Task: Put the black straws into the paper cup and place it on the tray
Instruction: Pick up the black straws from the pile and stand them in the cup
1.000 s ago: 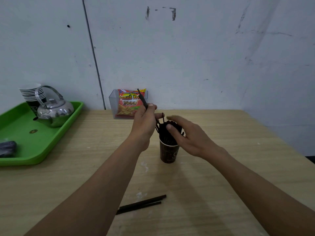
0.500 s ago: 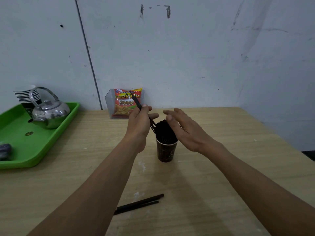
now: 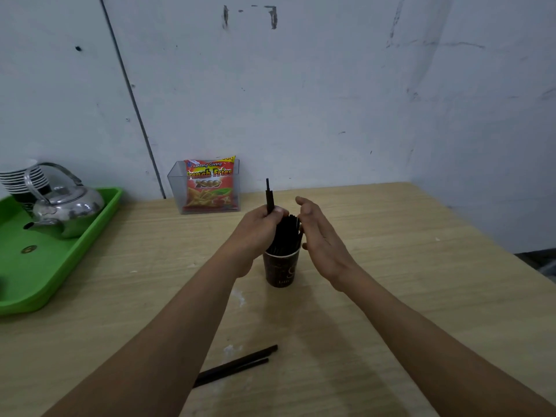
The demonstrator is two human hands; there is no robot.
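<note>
Your left hand [image 3: 258, 227] is curled around thin black plastic straws [image 3: 269, 196], which it holds upright, their tips poking above your fingers; how many it holds cannot be told. Your right hand [image 3: 319, 236] is flat and relaxed, fingers straight, palm turned toward your left hand and holding nothing.

Between your two hands stands the dark brown paper cup [image 3: 281, 269], upright on the pale wooden counter [image 3: 406, 266] and packed with a bunch of black straws [image 3: 287, 234]. That bunch sits just beside your right palm; whether skin touches it cannot be told. The straws you hold are at the left edge of the bunch, above the cup's rim.

Near your left forearm, well short of your hands, a few loose black straws [image 3: 237, 365] lie flat and close together on the counter.

Far to the left of your left hand is the green plastic tray [image 3: 69, 260], well apart from the cup. It carries a shiny metal kettle [image 3: 67, 210], a stack of paper cups [image 3: 22, 179] behind the kettle, and a small round brass-coloured piece [image 3: 29, 249].

Beyond your left hand, against the white wall [image 3: 331, 100], a clear plastic box [image 3: 176, 191] holds a red snack packet [image 3: 210, 185].
</note>
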